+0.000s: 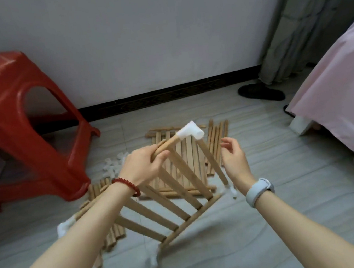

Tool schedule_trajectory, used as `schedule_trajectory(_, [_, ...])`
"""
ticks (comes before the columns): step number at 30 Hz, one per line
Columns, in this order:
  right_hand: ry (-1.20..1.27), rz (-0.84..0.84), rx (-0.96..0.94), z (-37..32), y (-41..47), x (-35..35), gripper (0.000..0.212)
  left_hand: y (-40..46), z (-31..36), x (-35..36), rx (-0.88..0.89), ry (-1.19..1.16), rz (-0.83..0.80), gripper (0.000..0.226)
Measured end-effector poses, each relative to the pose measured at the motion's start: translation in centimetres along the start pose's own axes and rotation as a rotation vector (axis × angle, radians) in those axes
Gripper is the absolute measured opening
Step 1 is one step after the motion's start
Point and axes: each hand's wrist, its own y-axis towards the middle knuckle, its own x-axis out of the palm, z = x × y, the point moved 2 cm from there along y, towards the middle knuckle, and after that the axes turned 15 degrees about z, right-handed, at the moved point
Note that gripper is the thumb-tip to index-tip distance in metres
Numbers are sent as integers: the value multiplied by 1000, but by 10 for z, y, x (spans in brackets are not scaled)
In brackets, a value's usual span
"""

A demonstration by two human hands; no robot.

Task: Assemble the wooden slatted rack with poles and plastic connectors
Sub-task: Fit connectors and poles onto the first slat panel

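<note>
Wooden slats make up the rack panel (169, 201) held tilted above the grey floor (266, 222), its upper rail rising toward a white plastic corner connector (190, 131) at the top. The left hand (144, 165) grips that upper rail just below the connector, fingers curled over the wood and thumb beneath. A wooden pole (213, 160) runs down from the connector's other socket, and the right hand (235, 158) hovers just beside it with fingers loosely spread, holding nothing; whether a fingertip touches the pole cannot be told. The panel's lower rail ends in blurred white connectors near the floor, one by the right wrist (231, 190) and one at the bottom corner (152, 260). Under the panel lies a second slatted panel (186, 152) flat on the floor, with a bundle of loose poles (218, 143) just beside its right edge and more poles (108, 233) partly hidden under the left forearm. A heap of spare white connectors (115, 164) sits near the left hand, mostly hidden behind it. A red plastic stool (20, 131) stands to the left, cut off by the frame edge; open floor stretches right toward a pink bed cover (338, 88). A dark slipper (260, 92) lies by the wall's black skirting.
</note>
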Motion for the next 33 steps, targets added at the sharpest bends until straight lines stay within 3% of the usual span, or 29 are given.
schedule_trajectory(2, [-115, 30, -106, 4, 0, -6, 38, 10, -4, -9, -170, -151, 87, 29])
schedule_trajectory(5, [-311, 31, -110, 27, -3, -13, 49, 14, -13, -8, -379, -365, 177, 30])
schedule_trajectory(7, [-441, 61, -28, 49, -5, -17, 57, 10, -24, 4, -539, -497, 229, 34])
schedule_trajectory(10, [-449, 62, 185, 82, -2, -20, 66, -8, -49, 32, -816, -647, 279, 39])
schedule_trajectory(13, [-461, -17, 277, 120, 5, -19, 43, -32, -82, 65, -1074, -744, 290, 43])
schedule_trajectory(16, [-563, -64, 273, 153, 10, -10, 27, -52, -112, 96, -1225, -735, 237, 41])
schedule_trajectory(24, [-643, -123, 334, 234, -14, 4, 24, -109, -159, 159, -1180, -415, -65, 23])
schedule_trajectory(28, [-800, -201, 373, 255, -17, 6, 26, -123, -172, 174, -1063, -259, -206, 35])
schedule_trajectory(33, [-943, -322, 327, 262, -13, 4, 29, -125, -183, 190, -1016, -68, -176, 43])
